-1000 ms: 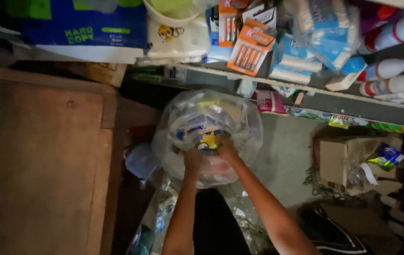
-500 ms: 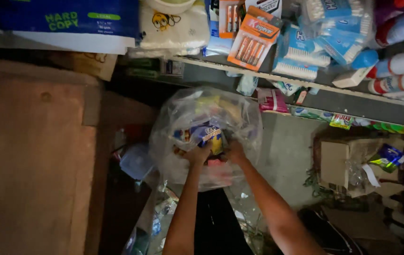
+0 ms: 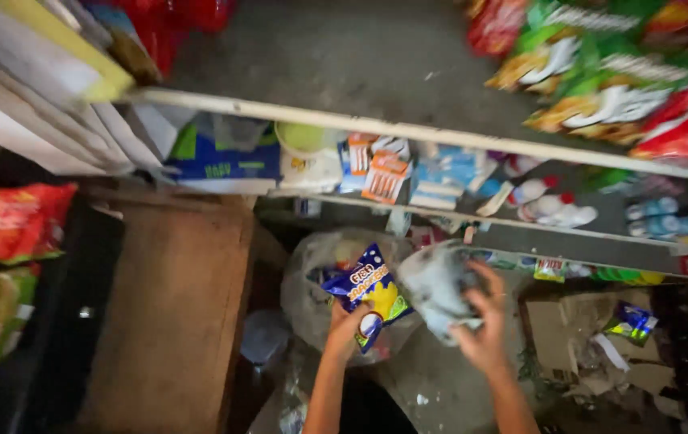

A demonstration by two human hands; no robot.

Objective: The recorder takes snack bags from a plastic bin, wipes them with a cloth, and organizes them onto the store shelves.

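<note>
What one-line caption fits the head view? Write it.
Left hand lifts a blue snack packet; right hand grips the clear bag.

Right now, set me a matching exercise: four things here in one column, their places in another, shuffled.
Things:
1. blue snack packet
2. clear bag
3. orange battery card
4. wooden crate

Places:
A. on the shelf
B. in the left hand
C. left of the hands, below the shelf
D. gripped by the right hand

Pairs: 1-B, 2-D, 3-A, 4-C
</note>
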